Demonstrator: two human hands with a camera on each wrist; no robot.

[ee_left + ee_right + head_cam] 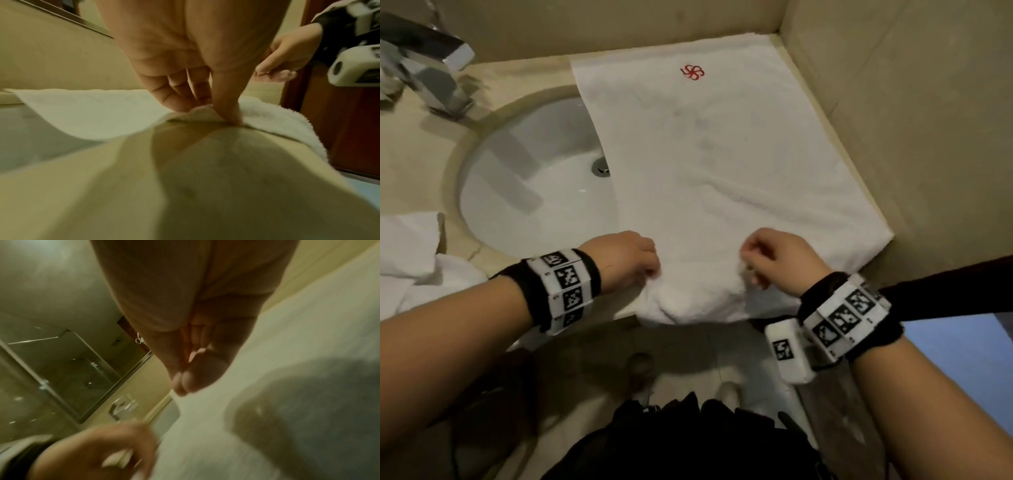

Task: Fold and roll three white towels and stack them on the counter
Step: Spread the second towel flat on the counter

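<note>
A long white towel (722, 164) with a red logo at its far end lies flat on the counter, its left side hanging over the sink. Its near end is bunched and hangs over the counter's front edge. My left hand (650, 270) pinches that near edge between thumb and fingers, as the left wrist view shows on the towel (102, 113) at my left hand (213, 112). My right hand (751, 270) hovers just above the near end with fingers curled and thumb against fingertips, holding nothing; the right wrist view shows the same of my right hand (182, 386).
More white towels (410, 253) lie crumpled at the counter's left front. The round sink (534, 178) and chrome faucet (431, 68) sit left of the spread towel. Beige walls (911, 120) close the counter at the back and right. Floor lies below the front edge.
</note>
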